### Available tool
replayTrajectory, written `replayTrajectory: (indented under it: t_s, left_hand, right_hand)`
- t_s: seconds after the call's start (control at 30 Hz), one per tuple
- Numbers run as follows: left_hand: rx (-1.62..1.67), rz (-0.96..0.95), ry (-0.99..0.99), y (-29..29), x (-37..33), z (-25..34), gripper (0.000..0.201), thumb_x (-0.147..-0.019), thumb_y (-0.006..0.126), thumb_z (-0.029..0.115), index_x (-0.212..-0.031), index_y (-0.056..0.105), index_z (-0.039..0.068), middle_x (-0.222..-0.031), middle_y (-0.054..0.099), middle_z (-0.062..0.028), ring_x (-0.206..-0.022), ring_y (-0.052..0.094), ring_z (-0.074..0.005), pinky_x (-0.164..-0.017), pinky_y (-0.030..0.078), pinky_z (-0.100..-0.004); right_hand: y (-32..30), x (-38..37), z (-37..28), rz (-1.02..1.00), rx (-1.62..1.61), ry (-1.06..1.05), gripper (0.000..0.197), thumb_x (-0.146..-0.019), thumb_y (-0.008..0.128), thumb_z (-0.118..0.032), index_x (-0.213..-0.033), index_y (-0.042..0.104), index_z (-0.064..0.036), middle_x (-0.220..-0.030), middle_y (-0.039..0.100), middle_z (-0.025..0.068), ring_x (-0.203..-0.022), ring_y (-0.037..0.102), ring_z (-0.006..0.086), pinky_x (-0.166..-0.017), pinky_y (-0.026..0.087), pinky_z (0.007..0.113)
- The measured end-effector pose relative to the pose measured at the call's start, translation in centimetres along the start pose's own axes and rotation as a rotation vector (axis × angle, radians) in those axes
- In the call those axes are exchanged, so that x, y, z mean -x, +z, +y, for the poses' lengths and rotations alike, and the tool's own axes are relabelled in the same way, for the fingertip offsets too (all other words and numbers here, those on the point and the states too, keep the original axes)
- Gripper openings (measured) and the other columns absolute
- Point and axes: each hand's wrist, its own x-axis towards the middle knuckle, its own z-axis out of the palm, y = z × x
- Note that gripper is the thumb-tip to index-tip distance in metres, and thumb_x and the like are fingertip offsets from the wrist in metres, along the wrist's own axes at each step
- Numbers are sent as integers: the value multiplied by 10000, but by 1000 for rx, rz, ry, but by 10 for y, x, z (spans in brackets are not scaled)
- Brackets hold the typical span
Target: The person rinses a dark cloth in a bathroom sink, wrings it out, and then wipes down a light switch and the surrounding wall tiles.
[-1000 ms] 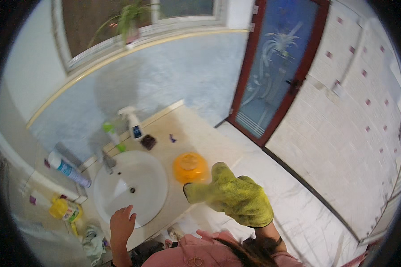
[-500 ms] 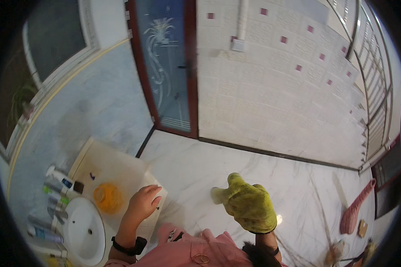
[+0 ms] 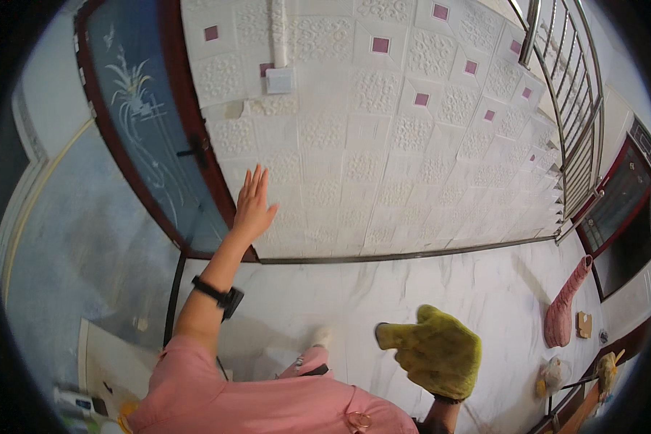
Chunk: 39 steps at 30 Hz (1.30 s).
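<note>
My bare left hand [image 3: 254, 210] is raised on an outstretched arm, in front of the white wall beside the door [image 3: 148, 123]. Its fingers are stretched out and it holds nothing. A black band with a dark case [image 3: 219, 295] circles the left wrist. On my right hand [image 3: 441, 354] is a fluffy yellow-green glove [image 3: 445, 347], held low over the floor. Some glove fingers stick out separately, one to the left with a greyish tip. No object shows in the gloved hand.
The marble-patterned floor [image 3: 383, 282] meets a textured wall [image 3: 325, 173]. At lower left is a counter [image 3: 112, 358] with bottles [image 3: 76, 399]. A pink boot-shaped thing [image 3: 564, 311] stands at right, near a small brown block [image 3: 584, 325] and a metal stair railing [image 3: 579, 137].
My left hand has risen from beside the counter toward the wall, its fingers straightening. The view has swung right, and the washbasin has left it. The gloved right hand stays low.
</note>
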Motion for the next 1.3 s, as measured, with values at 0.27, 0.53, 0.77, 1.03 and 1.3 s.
replayTrajectory:
  t_s: [0.27,0.53,0.77,1.03,1.3]
  left_hand:
    - [-116,249,-169,109,-258,-53,737,-753,598,206,-1336,163,92,-1411,93,-92,-1284,106,-336,-981,219,-493]
    - [-253,377,-367,143,-318,-51,730,-741,610,152,-1323,180,63,-1384,155,-124,-1279,142,-317,-980,248,-450]
    - [-214,267,-298,137,-310,-63,755,-709,614,97,-1321,173,51,-1396,123,-106,-1264,203,-299,-925,325,-394]
    - [-256,207,-265,110,-288,-69,638,-744,567,100,-1296,252,49,-1369,201,-103,-1258,201,-310,-983,255,-420]
    - [-54,206,-89,110,-254,-105,541,-735,574,108,-1226,362,23,-1347,252,-99,-1256,213,-291,-988,237,-448]
  right_hand:
    - [37,-132,-53,272,141,-8,279,-826,499,-257,-978,512,-23,-962,557,110,-826,524,182,-705,434,313]
    - [36,-262,-109,220,212,-13,291,-839,474,-304,-956,513,-41,-906,565,102,-757,522,184,-646,420,298]
    - [58,-377,-149,-92,307,26,308,-849,452,-345,-937,513,-57,-857,571,96,-697,519,185,-595,409,286]
    - [180,-449,-96,-364,278,62,334,-862,426,-392,-915,514,-75,-802,578,88,-628,517,187,-536,396,271]
    - [308,-522,60,-613,110,168,317,-865,414,-311,-1070,436,-70,-1004,505,80,-867,460,185,-753,342,289]
